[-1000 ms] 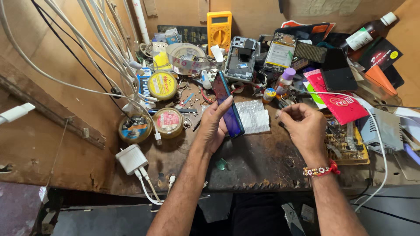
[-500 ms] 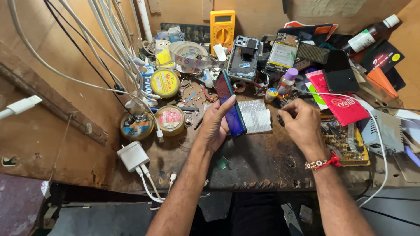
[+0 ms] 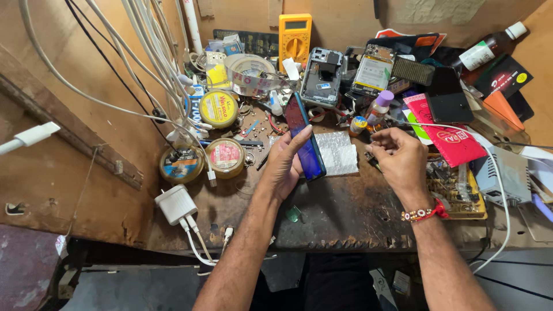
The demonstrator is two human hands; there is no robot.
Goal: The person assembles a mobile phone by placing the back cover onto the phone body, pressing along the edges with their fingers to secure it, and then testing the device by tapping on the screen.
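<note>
Your left hand holds a blue smartphone tilted on edge above the middle of the table, fingers wrapped behind it. Your right hand pinches closed just beside it; what its grip holds is too small to tell. This looks like the inspection step of a repair; next calls for a steady fine tool. Three round tins sit toward the left edge, one yellow multimeter at the back edge.
</note>
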